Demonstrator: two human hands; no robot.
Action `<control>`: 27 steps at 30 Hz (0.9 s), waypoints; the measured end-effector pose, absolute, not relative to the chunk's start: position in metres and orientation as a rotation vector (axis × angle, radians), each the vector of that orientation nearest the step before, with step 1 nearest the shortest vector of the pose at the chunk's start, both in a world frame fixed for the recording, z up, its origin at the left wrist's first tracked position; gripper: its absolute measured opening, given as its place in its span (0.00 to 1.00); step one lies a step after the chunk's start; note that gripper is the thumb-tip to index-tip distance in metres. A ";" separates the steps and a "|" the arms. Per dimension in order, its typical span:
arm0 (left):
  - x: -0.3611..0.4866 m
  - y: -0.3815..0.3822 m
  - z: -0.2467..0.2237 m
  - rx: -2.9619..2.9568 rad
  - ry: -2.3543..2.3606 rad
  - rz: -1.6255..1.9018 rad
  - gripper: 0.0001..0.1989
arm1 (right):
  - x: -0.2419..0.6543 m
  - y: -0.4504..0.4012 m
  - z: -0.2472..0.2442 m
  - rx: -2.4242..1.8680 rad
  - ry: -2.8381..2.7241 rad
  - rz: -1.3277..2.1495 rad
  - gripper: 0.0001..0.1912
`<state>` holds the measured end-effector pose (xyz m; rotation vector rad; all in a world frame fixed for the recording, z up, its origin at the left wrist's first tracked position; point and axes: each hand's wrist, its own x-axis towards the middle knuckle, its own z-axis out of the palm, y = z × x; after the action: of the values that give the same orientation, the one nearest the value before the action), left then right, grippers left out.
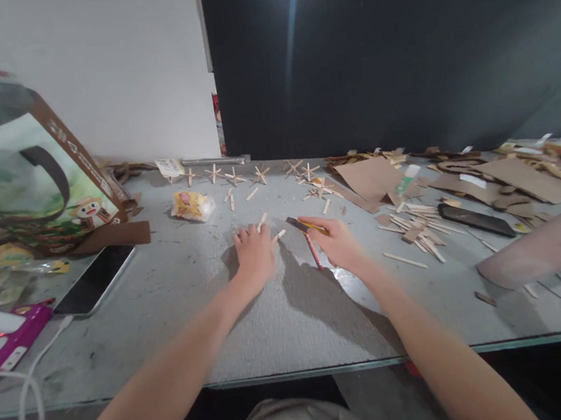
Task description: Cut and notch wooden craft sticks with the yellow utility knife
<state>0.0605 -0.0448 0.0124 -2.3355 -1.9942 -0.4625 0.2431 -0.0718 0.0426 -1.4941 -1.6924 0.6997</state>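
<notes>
My left hand (pixel 255 256) rests on the grey table with its fingers bent and pressed down. Under its fingertips it pins a short wooden craft stick (pixel 280 235), whose pale end sticks out to the right. A second short stick (pixel 262 221) lies just beyond its fingers. My right hand (pixel 339 244) grips a yellow utility knife (pixel 305 225), its dark blade end pointing left, a little apart from the pinned stick. Below this hand a red pen-like stick (pixel 314 252) lies slanted on the table.
Several star-shaped stick pieces (pixel 259 175) line the back. A yellow packet (pixel 192 206) and a phone (pixel 96 280) are to the left. On the right are loose craft sticks (pixel 420 229), cardboard (pixel 370 180), a glue stick (pixel 408 180), a black tool (pixel 476 219) and a bottle (pixel 535 247).
</notes>
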 end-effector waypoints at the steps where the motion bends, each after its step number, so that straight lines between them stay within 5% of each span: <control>1: 0.066 -0.053 0.013 -2.304 -1.982 -0.416 0.19 | 0.243 -0.072 0.043 -1.511 -1.684 0.726 0.30; 7: 0.076 -0.068 0.018 -2.408 -1.811 -0.269 0.23 | 0.242 -0.069 0.042 -1.552 -1.679 0.704 0.29; 12: 0.054 -0.039 0.011 -2.506 -1.940 -0.454 0.15 | 0.243 -0.071 0.042 -1.569 -1.707 0.709 0.30; 27: 0.069 -0.023 -0.003 -2.786 -1.849 -0.821 0.29 | 0.244 -0.067 0.040 -1.565 -1.699 0.688 0.29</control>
<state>0.0687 -0.0233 -0.0026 -2.7861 -1.8492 -0.8212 0.2436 -0.0675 0.0399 -1.5649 -1.6992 0.6876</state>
